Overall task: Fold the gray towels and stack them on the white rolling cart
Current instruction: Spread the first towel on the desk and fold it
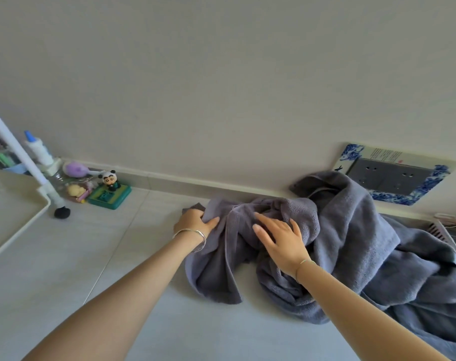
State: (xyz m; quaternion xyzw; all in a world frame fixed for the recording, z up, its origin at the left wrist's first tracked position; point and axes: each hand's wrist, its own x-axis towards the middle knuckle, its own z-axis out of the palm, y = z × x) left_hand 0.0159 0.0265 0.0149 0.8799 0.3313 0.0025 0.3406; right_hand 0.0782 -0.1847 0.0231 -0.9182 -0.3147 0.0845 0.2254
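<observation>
Gray towels (351, 243) lie heaped on the pale tiled floor (117, 256) against the wall. Left hand (195, 221) pinches a bunched towel edge; right hand (279, 238) rests spread flat on the pile. White rolling cart (15, 212) stands at the left, well apart.

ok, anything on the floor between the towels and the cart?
Nothing visible. Both hands, left and right, are already on the towels; bare floor runs to the cart. Toys sit aside by the wall.
</observation>
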